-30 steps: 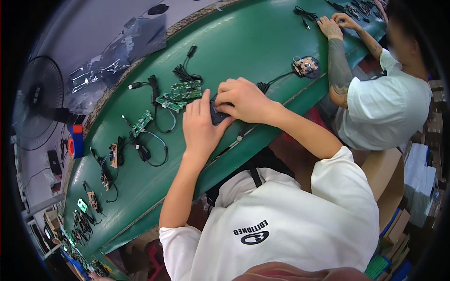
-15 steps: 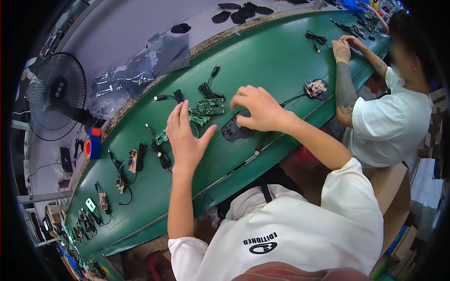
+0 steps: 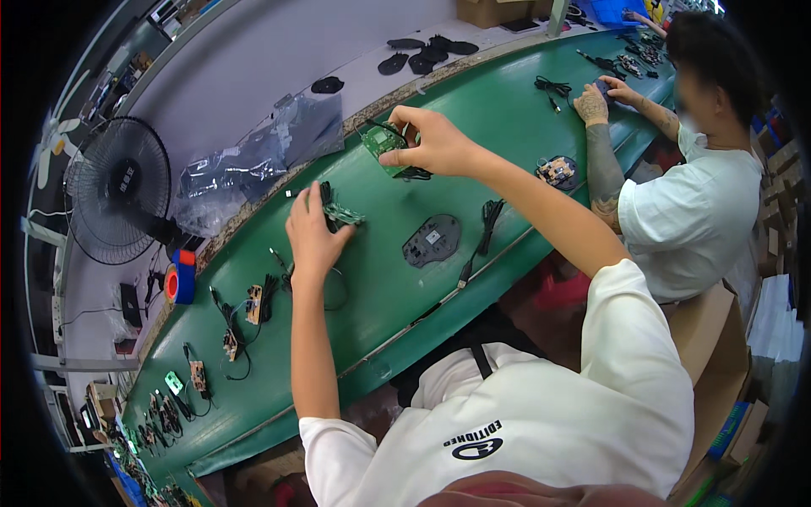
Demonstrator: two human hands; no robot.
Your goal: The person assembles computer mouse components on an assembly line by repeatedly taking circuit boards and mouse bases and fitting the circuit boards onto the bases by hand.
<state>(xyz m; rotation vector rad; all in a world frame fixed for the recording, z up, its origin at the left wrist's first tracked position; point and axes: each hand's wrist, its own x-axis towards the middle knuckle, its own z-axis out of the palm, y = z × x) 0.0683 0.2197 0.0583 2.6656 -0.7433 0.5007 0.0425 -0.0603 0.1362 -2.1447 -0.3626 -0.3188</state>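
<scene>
Centrally, a mouse base between two working hands and their circuit boards

Specifically, the dark grey mouse base (image 3: 432,242) lies flat on the green bench (image 3: 380,296), a pale label near its middle, and serves as landmark for the positions below. Beyond it and slightly to its left, the right hand (image 3: 431,145) pinches a green circuit board (image 3: 380,150) between thumb and fingers; the board is tilted and appears raised off the bench, with a dark cable (image 3: 414,173) bunched at its lower side. Left of the mouse base, the left hand (image 3: 311,232) has thumb and fingers parted around a second green board (image 3: 346,216); whether they press on it cannot be told.

Just to the right of the mouse base lies a black cable (image 3: 488,221), its plug toward the near edge. Farther right rests a brown circuit board (image 3: 555,172) on a dark backing, and past it sits a co-worker (image 3: 688,203), both hands raised around a small dark object. Well left of the mouse base stand a red-and-blue tape roll (image 3: 180,277) and, farther out, a black fan (image 3: 122,190). Beyond the mouse base, on the pale ledge past the bench, lie several black shell pieces (image 3: 431,52).
</scene>
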